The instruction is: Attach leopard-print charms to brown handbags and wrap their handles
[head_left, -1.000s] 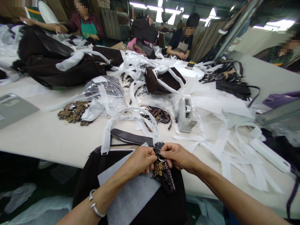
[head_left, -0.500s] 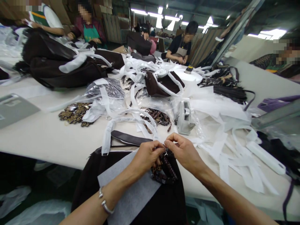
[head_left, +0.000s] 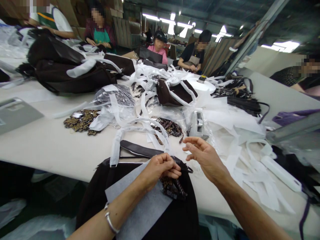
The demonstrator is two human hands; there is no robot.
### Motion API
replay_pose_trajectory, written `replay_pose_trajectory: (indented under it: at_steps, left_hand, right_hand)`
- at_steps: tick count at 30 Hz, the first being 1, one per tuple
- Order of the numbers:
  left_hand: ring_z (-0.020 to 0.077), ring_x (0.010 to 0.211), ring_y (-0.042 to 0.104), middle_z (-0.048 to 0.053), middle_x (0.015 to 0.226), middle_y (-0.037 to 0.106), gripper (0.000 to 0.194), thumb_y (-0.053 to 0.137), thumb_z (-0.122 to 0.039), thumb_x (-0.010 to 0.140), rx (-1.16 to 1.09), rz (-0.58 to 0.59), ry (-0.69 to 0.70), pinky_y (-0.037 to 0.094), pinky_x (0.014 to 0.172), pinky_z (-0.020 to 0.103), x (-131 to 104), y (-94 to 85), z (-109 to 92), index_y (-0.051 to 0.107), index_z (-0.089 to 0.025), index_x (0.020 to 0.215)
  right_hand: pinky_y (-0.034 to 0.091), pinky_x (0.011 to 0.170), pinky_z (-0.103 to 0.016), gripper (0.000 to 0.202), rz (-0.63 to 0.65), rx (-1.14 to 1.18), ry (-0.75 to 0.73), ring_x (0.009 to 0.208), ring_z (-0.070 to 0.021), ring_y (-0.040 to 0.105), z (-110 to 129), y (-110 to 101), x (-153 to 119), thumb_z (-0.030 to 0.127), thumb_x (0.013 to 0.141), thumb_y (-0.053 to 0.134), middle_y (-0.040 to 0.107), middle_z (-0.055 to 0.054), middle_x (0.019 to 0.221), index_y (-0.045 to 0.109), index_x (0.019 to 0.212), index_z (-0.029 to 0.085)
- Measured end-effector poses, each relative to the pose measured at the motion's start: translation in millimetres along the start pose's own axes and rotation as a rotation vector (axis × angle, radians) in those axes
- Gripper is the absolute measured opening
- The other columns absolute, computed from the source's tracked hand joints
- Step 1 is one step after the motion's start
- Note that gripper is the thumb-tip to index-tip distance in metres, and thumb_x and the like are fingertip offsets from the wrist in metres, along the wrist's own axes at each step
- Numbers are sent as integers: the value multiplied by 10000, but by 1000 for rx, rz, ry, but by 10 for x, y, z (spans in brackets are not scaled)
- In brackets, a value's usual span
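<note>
A dark brown handbag (head_left: 95, 190) lies at the table's near edge, with its white-wrapped handle (head_left: 115, 151) standing up. A sheet of white paper (head_left: 140, 210) rests on its front. My left hand (head_left: 162, 168) is closed at the bag's upper right, thumb and forefinger pressed together; what lies between them is hidden. Just below those fingers hangs a braided charm (head_left: 173, 190) in dark and leopard tones, against the bag. My right hand (head_left: 203, 155) is raised to the right of the bag, fingers apart and holding nothing.
Leopard-patterned charms (head_left: 81, 121) and braided charms (head_left: 170, 126) lie behind the bag. A grey tape dispenser (head_left: 196, 125) stands beyond my right hand. White paper strips (head_left: 255, 173) cover the right side. Another brown bag (head_left: 72, 75) sits at left. Several people work around the table.
My right hand has let go at the charm's top and moved right, its fingers spreading. My left hand has shifted slightly down and stays closed. Across the table, a person's raised dark bag has come down.
</note>
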State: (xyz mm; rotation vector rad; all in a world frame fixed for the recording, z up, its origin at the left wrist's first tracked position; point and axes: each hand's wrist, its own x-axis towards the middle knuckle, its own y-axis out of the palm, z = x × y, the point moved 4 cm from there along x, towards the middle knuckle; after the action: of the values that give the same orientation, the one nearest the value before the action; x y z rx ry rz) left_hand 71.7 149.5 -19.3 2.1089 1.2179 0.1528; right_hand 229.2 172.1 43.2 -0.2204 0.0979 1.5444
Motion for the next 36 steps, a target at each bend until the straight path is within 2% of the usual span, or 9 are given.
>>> replay_pose_trajectory:
  at_steps: [2, 5, 10, 13, 17, 21, 25, 31, 36]
  left_hand:
    - [150, 717, 714, 103, 875, 718, 336, 719, -397, 803, -12, 2, -3, 569, 702, 252, -15, -25, 21, 542, -112, 797]
    - [152, 736, 716, 96, 875, 716, 339, 725, -393, 799, -8, 15, 4, 567, 721, 253, -27, -18, 39, 526, -120, 791]
    - [153, 741, 710, 99, 881, 716, 364, 740, -410, 780, 15, 28, 13, 566, 733, 265, -50, 1, 15, 507, -130, 775]
    - [142, 751, 697, 91, 885, 708, 365, 731, -428, 786, 42, -11, 15, 565, 706, 249, -84, -48, -37, 526, -126, 794]
    - [134, 695, 680, 60, 814, 687, 371, 654, -488, 835, 72, -52, 15, 558, 616, 230, -135, -125, -104, 565, -127, 841]
    - [107, 552, 620, 9, 704, 631, 365, 621, -497, 846, 180, -63, 45, 534, 536, 228, -167, -139, -148, 590, -135, 873]
    - [97, 506, 553, -29, 623, 559, 312, 552, -460, 890, 428, -105, 72, 478, 503, 210, -205, -89, -192, 579, -160, 807]
    - [104, 614, 508, -18, 679, 567, 256, 477, -310, 942, 879, -144, 267, 387, 596, 203, -261, 21, -310, 620, -182, 773]
    - [114, 659, 518, -14, 716, 588, 260, 459, -279, 951, 950, -144, 320, 370, 638, 209, -269, 42, -321, 617, -184, 767]
  right_hand:
    - [460, 502, -205, 378, 11, -78, 55, 702, -121, 591, -111, -38, -13, 462, 737, 754, 658, -60, 928, 672, 954, 163]
    - [379, 441, -192, 387, 115, -86, 161, 515, -76, 498, -276, 59, -66, 469, 735, 755, 621, -5, 640, 699, 926, 137]
    - [264, 368, -168, 361, 138, 125, 197, 386, -28, 369, -369, 277, -106, 455, 697, 794, 520, 56, 476, 702, 839, 136]
    - [297, 352, -150, 352, 125, 302, 260, 395, -30, 415, -393, 323, -108, 417, 640, 843, 600, 27, 542, 698, 810, 145]
    - [499, 486, -179, 343, 102, 420, 320, 556, -86, 608, -422, 302, -131, 339, 570, 893, 706, -25, 736, 680, 774, 164]
    - [580, 637, -268, 323, 125, 321, 253, 623, -129, 674, -409, 272, -172, 379, 646, 851, 732, -47, 802, 693, 835, 169]
    - [581, 726, -305, 304, 119, 110, 134, 703, -163, 694, -322, 260, -218, 419, 711, 797, 738, -58, 826, 726, 868, 169]
    - [556, 667, -287, 247, 105, -111, 59, 660, -165, 660, -207, 293, -269, 408, 747, 753, 713, -35, 703, 750, 841, 180]
    - [568, 650, -289, 270, 108, -89, 82, 647, -164, 658, -227, 288, -280, 426, 731, 760, 713, -36, 723, 747, 835, 178]
